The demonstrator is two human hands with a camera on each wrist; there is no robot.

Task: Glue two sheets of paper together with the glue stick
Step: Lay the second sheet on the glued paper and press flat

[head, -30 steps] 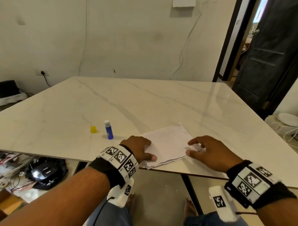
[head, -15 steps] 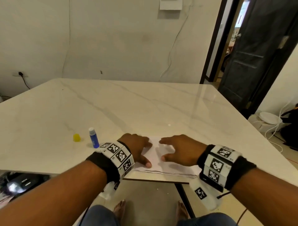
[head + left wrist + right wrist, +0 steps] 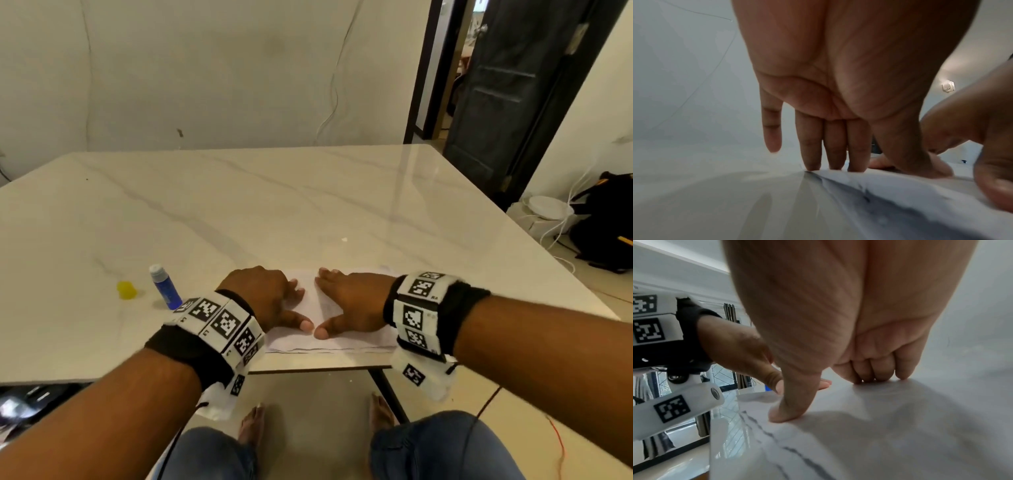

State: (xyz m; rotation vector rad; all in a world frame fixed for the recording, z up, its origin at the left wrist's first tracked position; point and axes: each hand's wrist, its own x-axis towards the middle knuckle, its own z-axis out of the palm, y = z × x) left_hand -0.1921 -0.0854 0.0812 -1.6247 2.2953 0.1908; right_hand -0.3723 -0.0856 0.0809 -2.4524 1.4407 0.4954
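White paper (edges slightly uneven) lies flat under both hands' straight, pressing fingers.

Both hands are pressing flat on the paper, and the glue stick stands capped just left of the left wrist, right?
Not quite: the glue stick is uncapped; its yellow cap sits apart on the table, as the head view shows. Left hand and right hand do press the paper.

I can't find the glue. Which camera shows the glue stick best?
The head view: the glue stick stands uncapped left of the left hand. The right wrist view shows perhaps a blue speck; the left wrist view shows none.
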